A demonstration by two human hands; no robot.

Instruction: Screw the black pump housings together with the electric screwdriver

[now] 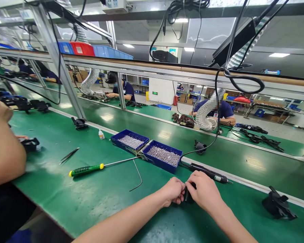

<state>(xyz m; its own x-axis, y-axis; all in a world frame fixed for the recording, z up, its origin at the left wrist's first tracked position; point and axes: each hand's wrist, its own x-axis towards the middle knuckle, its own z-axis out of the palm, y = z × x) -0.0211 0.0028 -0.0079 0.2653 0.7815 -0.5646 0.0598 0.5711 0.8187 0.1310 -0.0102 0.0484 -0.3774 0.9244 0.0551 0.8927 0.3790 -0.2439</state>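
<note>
My left hand (174, 191) and my right hand (203, 189) meet over the green bench, fingers closed around a small black plastic part (189, 195). Most of that part is hidden by my fingers, so its exact kind does not show. Just beyond my right hand lies a black electric screwdriver (210, 172), its bit pointing right. Two blue trays stand past my left hand: the nearer tray (164, 168) holds many small screws (163, 154), and the farther tray (116, 141) holds small metal pieces (130, 141).
A green-handled screwdriver (87, 170), a bent hex key (141, 177), tweezers (69, 155) and a small white bottle (101, 134) lie to the left. A black housing (278, 203) sits at right. A co-worker's arm (5, 148) occupies the left edge. A cable (202, 148) hangs down to the electric screwdriver.
</note>
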